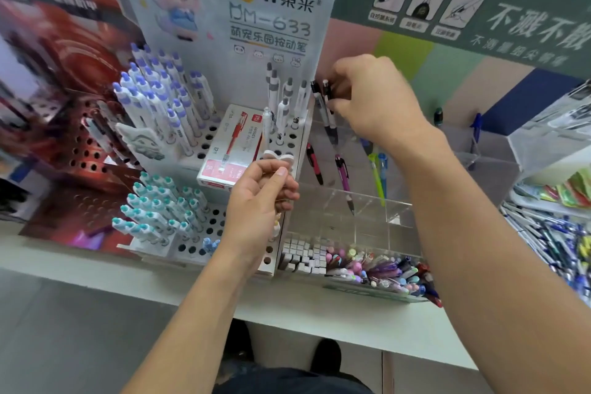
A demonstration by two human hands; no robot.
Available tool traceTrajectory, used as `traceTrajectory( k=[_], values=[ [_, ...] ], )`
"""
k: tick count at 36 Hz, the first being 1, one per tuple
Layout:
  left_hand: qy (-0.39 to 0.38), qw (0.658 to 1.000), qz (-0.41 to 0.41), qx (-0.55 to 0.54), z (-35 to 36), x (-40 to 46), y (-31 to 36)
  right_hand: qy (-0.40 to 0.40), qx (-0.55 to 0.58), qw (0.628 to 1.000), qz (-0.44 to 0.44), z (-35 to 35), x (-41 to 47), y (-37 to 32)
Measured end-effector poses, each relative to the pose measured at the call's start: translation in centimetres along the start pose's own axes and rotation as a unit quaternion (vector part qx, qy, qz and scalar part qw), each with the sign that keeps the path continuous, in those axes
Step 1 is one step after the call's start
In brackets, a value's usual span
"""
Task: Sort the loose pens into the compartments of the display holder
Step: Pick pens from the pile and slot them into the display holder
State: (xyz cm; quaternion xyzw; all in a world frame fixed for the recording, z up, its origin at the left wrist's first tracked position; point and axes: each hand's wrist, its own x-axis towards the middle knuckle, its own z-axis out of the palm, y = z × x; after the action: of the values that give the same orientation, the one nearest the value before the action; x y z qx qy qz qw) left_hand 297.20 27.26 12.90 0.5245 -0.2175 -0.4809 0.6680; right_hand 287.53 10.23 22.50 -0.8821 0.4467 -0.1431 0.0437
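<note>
On a white tabletop (96, 269) crowded with stationery displays, two bare hands work above a clear display holder (358, 214) divided into compartments. At centre, the left hand (259, 201) is raised with its fingers curled, pinching a slim white pen (266, 128) that stands upright with a white decorative topper by the fingertips. Farther back and to the right, the right hand (371, 99) has its grip closed around a pair of black-and-white pens (324, 105), holding them tilted over the far compartments of the clear holder. Below that hand, single pens lean in separate compartments: a black-and-pink pen (315, 166), a purple pen (343, 176), and a green pen (376, 176) just beside a blue pen (383, 173). Along the near edge of the holder, a tray is packed with white square-ended items (302, 257) on the left and a jumble of mixed coloured pens (380, 272) on the right. Left of the holder stands a white perforated pen stand (204, 150) with a cartoon mouse on its backboard, holding purple-capped pens (160, 96) on the far tier and teal-capped pens (156, 208) on the near tier. A red-and-white pen box (230, 150) lies on that stand beside the left hand. At far right, another heap of pens (556, 240) fills a tray.
</note>
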Motion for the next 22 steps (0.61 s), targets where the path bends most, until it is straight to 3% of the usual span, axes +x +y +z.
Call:
traceTrajectory(
  k=[5, 9, 12, 16, 19, 22],
  values=[
    [-0.023, 1.0, -0.011, 0.004, -0.2, 0.4, -0.1, -0.029, 0.025, 0.999, 0.012, 0.7, 0.6, -0.1],
    [-0.033, 0.999, -0.015, 0.015, 0.0, 0.6, -0.3, -0.002, 0.021, 1.0, 0.011, 1.0, 0.6, -0.4],
    [-0.034, 0.999, -0.009, 0.024, 0.3, 0.5, -0.5, 0.065, 0.033, 0.997, -0.015, 0.7, -0.5, -0.5],
    [-0.057, 0.997, 0.014, 0.048, 1.0, 0.1, -0.8, 0.197, 0.146, 0.969, -0.028, -0.9, -4.2, -0.2],
    [-0.085, 0.994, 0.015, 0.06, 2.6, -0.4, -1.8, 0.285, 0.227, 0.931, 0.019, -1.4, -9.2, 1.1],
    [-0.115, 0.99, -0.005, 0.076, 5.0, -1.3, -3.5, 0.289, 0.271, 0.912, 0.108, -0.2, -14.9, 4.2]
  ],
)
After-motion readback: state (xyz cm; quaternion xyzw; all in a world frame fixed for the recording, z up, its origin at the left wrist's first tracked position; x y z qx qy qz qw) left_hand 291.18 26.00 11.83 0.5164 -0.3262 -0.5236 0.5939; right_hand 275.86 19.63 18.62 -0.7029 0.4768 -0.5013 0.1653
